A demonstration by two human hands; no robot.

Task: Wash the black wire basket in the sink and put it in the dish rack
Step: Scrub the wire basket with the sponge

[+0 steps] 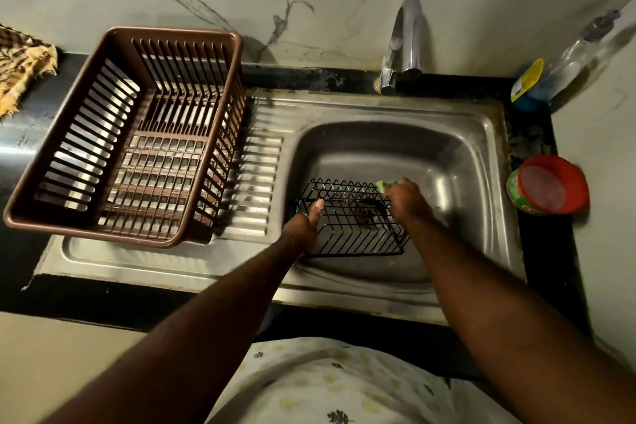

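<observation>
Left grip [304,222]: my fingers clamp the black wire basket [347,218] at its left end, thumb up.
Right grip [407,198]: closed around a green scrubber [384,185], pressed on the basket's far rim.
Basket: inside the sink [457,148], over the drain.
Dish rack [127,134]: brown, left on the drainboard.

Dim, warm light; glare on the sink [481,134] rim and tap [409,34]; rack [144,134] shadows stripe the drainboard; wide-angle bending toward 2 o'clock blurs the bottle [571,58]
</observation>
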